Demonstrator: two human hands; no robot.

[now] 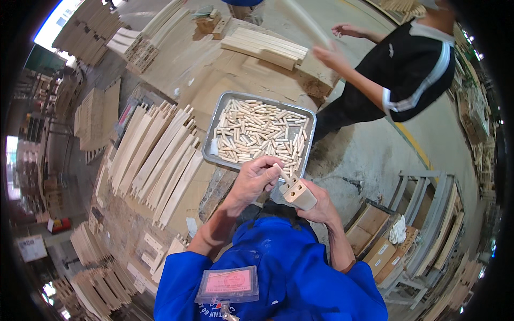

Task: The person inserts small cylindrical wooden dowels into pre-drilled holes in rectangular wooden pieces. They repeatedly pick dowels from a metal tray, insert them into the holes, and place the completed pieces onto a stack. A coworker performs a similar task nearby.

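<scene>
- Judged to be at the insertion step: bringing a single dowel [284, 174] in the left hand [257, 176] to the drilled end of a wooden block [300, 196] steadied in the right hand [319, 203].
- Noted as state of the hands: left pinched narrow on the one dowel; right wrapped around the block.
- Located the block in front of the blue-clad torso, just by the near edge of a grey metal tray [217, 113], tilted, with drilled end toward the left hand.
- Unable to tell dowel tip inside a hole from dowel tip merely at its mouth.
- Called for next, by judgement: aligning dowel with hole, pressing straight in against a firm grip on the block, then reaching to the tray for another.
- Counted in the hands: one block, one dowel; at least three open holes in view, possibly more behind fingertips.
- Counted at the counter [166, 75]: one tray, heaped with loose dowels [259, 125], many dozens, too overlapped for an exact figure.
- Counted left of the tray: one row of long wooden strips [160, 150], roughly a dozen, exact number unclear.
- Counted beyond the tray: one bundle of pale strips [265, 48].
- Counted to the right: one co-worker [412, 69] in a black shirt.
</scene>
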